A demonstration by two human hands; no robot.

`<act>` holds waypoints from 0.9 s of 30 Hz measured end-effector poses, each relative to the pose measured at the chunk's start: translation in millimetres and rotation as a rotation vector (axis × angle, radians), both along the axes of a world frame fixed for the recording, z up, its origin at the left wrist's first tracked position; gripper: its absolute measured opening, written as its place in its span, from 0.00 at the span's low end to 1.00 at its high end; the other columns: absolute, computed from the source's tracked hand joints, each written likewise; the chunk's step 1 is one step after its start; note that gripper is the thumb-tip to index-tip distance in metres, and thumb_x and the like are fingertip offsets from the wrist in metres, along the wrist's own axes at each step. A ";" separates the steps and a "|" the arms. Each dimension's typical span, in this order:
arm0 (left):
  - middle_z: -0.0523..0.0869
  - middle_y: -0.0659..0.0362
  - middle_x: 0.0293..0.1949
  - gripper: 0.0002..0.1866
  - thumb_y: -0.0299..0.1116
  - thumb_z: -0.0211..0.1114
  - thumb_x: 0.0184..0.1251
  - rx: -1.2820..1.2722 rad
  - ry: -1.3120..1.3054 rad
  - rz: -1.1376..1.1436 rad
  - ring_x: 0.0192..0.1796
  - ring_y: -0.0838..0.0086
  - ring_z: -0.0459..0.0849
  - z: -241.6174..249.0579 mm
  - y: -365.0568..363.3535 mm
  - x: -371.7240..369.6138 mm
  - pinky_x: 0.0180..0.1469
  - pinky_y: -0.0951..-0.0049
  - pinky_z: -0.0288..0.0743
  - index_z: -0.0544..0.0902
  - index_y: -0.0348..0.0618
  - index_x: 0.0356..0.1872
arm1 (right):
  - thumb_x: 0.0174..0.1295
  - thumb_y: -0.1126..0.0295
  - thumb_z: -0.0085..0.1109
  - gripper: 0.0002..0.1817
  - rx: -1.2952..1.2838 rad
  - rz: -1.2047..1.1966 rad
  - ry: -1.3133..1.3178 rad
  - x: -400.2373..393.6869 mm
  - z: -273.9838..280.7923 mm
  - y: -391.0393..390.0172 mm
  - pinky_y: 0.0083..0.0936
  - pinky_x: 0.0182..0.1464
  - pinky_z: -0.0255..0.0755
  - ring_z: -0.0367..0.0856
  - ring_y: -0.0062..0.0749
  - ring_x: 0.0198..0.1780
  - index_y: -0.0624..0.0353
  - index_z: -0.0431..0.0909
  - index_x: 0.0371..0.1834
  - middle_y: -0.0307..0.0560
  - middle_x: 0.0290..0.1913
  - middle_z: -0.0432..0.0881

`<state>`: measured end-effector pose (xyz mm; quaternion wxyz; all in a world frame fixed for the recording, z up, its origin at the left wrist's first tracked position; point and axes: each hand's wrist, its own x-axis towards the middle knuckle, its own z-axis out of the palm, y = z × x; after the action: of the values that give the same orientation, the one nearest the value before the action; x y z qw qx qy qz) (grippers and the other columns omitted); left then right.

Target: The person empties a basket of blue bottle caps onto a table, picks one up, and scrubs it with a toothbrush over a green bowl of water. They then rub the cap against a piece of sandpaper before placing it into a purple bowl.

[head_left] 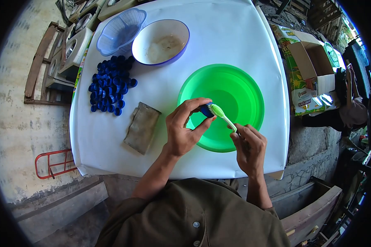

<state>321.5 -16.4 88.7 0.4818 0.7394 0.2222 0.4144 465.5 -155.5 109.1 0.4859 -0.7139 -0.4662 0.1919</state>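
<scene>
Pinched between the thumb and fingers of my left hand (183, 127) is a blue bottle cap (205, 110). My right hand (250, 146) grips the handle of a green and white toothbrush (224, 117). The brush head meets the cap, its bristles turned toward it. Both hands are above the near part of a bright green basin (243, 88). Many more blue caps (111, 84) lie in a loose heap at the left of the table. A folded greyish cloth (142, 127) rests left of my left hand.
A white bowl with a purple rim (160, 41) and a light blue plastic basket (121, 31) stand at the far left of the white-covered table (218, 24). An open cardboard box (313, 61) is off to the right, with another person (352, 111) near it.
</scene>
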 end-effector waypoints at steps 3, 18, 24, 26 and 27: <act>0.88 0.51 0.50 0.24 0.16 0.75 0.54 0.033 -0.027 0.037 0.48 0.69 0.89 -2.5 -0.7 1.7 0.52 0.71 0.85 0.82 0.38 0.54 | 0.62 0.78 0.66 0.08 -0.039 -0.043 0.027 2.4 -3.7 0.6 0.29 0.25 0.65 0.73 0.37 0.21 0.66 0.84 0.44 0.49 0.24 0.77; 0.82 0.55 0.45 0.21 0.14 0.68 0.63 -0.597 -0.284 -0.318 0.41 0.73 0.84 -0.8 3.2 -9.3 0.42 0.71 0.85 0.80 0.35 0.58 | 0.62 0.78 0.67 0.09 -0.029 -0.023 0.045 -1.0 -2.4 -3.6 0.28 0.25 0.65 0.73 0.34 0.22 0.67 0.84 0.44 0.50 0.24 0.76; 0.83 0.54 0.45 0.19 0.23 0.66 0.69 -0.744 -0.438 -0.369 0.43 0.69 0.83 -15.3 4.7 -9.6 0.47 0.68 0.79 0.77 0.37 0.60 | 0.61 0.79 0.67 0.08 -0.001 -0.064 0.025 -4.3 -4.0 -2.8 0.29 0.25 0.64 0.72 0.35 0.21 0.67 0.84 0.44 0.50 0.24 0.76; 0.84 0.52 0.46 0.21 0.24 0.66 0.70 -0.774 -0.472 -0.355 0.46 0.67 0.83 -15.4 3.3 -6.4 0.49 0.66 0.79 0.75 0.39 0.62 | 0.61 0.79 0.67 0.08 0.022 -0.056 0.023 -4.8 -2.8 -3.6 0.29 0.25 0.64 0.72 0.35 0.21 0.67 0.84 0.44 0.50 0.24 0.76; 0.84 0.52 0.47 0.21 0.24 0.66 0.70 -0.798 -0.498 -0.348 0.48 0.67 0.83 -13.2 1.8 -4.7 0.50 0.66 0.79 0.74 0.39 0.63 | 0.61 0.79 0.66 0.08 0.039 -0.029 0.024 -5.9 -0.8 -6.4 0.29 0.25 0.64 0.73 0.35 0.21 0.67 0.84 0.44 0.50 0.24 0.76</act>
<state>316.8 -14.6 75.5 0.8276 0.4021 0.1151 0.3745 459.6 -161.9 108.3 0.5080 -0.7087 -0.4537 0.1840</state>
